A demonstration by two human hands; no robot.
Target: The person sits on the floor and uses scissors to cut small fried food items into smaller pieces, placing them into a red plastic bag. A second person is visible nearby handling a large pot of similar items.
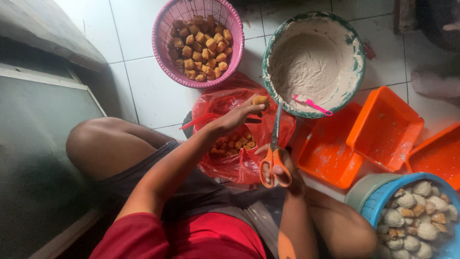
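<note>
Pink basket [163, 48] sits top left on the tiled floor [143, 91], full of fried tofu puffs [201, 48]. Below it, a red plastic bag [225, 165] between our knees holds more puffs.

Left hand [235, 117] reaches out over the bag; its grip is pinched closed on one tofu puff [260, 100], held just above the bag's rim. Right hand [282, 172] has fingers through the orange handles of the scissors [274, 148], grip closed on them. Blades point up at the puff and look close together; whether they bite into it, we cannot tell.

Step in hand, as we judge it: slitting the puff open. Next move calls for steady blades at the puff's edge, a shallow cut, and the thumb kept off the line.

Further right: the green-rimmed bowl [359, 52] of pale paste with a pink tool [311, 104] on its rim, then empty orange trays [383, 129], then a blue basket [378, 201] of filled pieces [417, 220] at bottom right.
</note>
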